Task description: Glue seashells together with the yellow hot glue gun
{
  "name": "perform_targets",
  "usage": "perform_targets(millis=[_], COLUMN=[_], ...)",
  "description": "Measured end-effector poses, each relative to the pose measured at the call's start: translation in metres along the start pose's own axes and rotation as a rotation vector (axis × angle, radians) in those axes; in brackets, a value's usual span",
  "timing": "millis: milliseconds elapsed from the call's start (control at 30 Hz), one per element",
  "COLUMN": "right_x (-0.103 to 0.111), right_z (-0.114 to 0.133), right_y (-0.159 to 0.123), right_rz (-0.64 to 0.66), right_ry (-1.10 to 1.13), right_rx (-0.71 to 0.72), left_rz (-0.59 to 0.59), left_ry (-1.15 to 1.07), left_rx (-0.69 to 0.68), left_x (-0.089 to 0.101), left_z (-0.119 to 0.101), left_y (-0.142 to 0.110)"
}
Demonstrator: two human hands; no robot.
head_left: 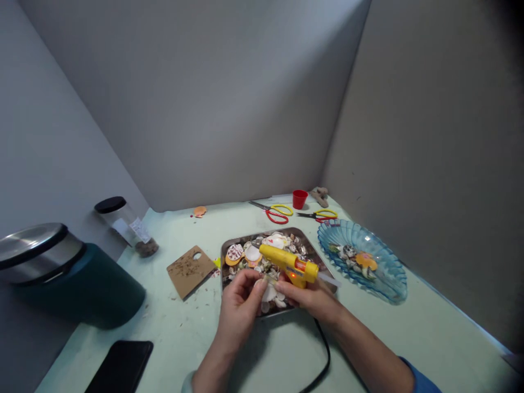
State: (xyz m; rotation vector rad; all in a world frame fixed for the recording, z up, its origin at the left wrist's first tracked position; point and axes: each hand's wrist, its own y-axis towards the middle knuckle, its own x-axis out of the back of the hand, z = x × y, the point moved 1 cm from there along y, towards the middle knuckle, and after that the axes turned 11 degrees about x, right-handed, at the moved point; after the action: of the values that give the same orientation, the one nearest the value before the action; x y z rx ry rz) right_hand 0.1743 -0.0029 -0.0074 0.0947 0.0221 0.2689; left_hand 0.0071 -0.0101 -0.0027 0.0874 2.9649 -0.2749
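Observation:
My left hand (241, 297) is closed, its thumb and fingers pinching a small pale shell (268, 279) above the front of a metal tray (316, 256). In my right hand (313, 299) is a yellow hot glue gun (282, 255), its nozzle pointing left and a clear glue stick coming out of the back. The right thumb and fingertip also reach the small shell. Seashells of several kinds fill the tray, among them a speckled scallop shell (234, 252) at the left and white shells beneath my hands. My fingers partly hide the held shell.
A blue glass dish (388, 273) with shells stands at the right. Behind the tray are scissors (278, 215), smaller snips (315, 215) and a red cup (299, 200). Leftward lie a brown board (190, 272), jar (131, 229), green flask (94, 289) and phone (120, 365). A black cord (327, 355) trails frontward.

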Motion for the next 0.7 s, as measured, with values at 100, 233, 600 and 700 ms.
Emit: perform_targets(millis=[100, 233, 600, 700], right_x=[0.0, -0.001, -0.001, -0.002], right_z=[0.001, 0.003, 0.0, 0.009], right_y=[0.002, 0.003, -0.001, -0.001], right_rz=[-0.031, -0.007, -0.008, 0.02], right_ry=[0.022, 0.008, -0.077, -0.14], right_rx=[0.004, 0.022, 0.072, 0.122], left_rz=[-0.029, -0.036, -0.015, -0.018], left_ry=[-0.017, -0.047, -0.055, -0.003], left_rx=[0.006, 0.04, 0.082, 0.066], left_x=[-0.002, -0.004, -0.003, -0.002], left_z=[-0.002, -0.005, -0.008, -0.006], left_y=[0.0, 0.0, 0.0, 0.001])
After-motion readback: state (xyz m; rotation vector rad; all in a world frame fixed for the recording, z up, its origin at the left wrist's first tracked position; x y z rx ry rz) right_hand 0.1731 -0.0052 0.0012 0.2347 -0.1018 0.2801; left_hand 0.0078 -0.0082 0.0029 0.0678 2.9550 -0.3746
